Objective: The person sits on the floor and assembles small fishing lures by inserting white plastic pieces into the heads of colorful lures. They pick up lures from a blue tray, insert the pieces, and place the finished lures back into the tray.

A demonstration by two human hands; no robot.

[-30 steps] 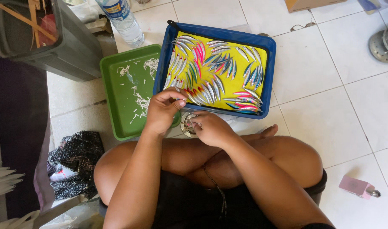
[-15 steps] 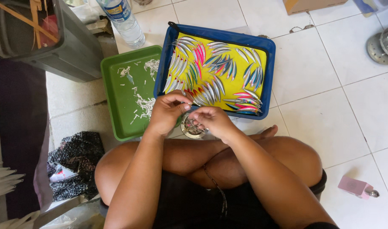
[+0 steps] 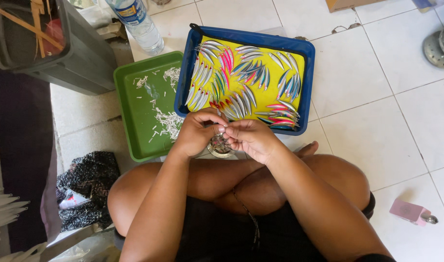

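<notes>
White tiled floor (image 3: 377, 97), person seated cross-legged on it. Both hands meet just above a small round dish (image 3: 220, 146) at the knees: left hand (image 3: 195, 132) and right hand (image 3: 251, 139) have fingers curled tight, pinching some tiny piece between them, too small to identify. Held close over the dish, likely so bits drop in. Beyond, blue tray (image 3: 307, 73) of painted fishing lures (image 3: 246, 80); beside it green tray (image 3: 134, 111) with white scraps. Farther: plastic bottle (image 3: 137, 22), grey bin (image 3: 81, 53).

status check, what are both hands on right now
Left hand and right hand pinch a tiny item together over small round dish. Blue tray of fishing lures just ahead. Nothing blocking.
</notes>
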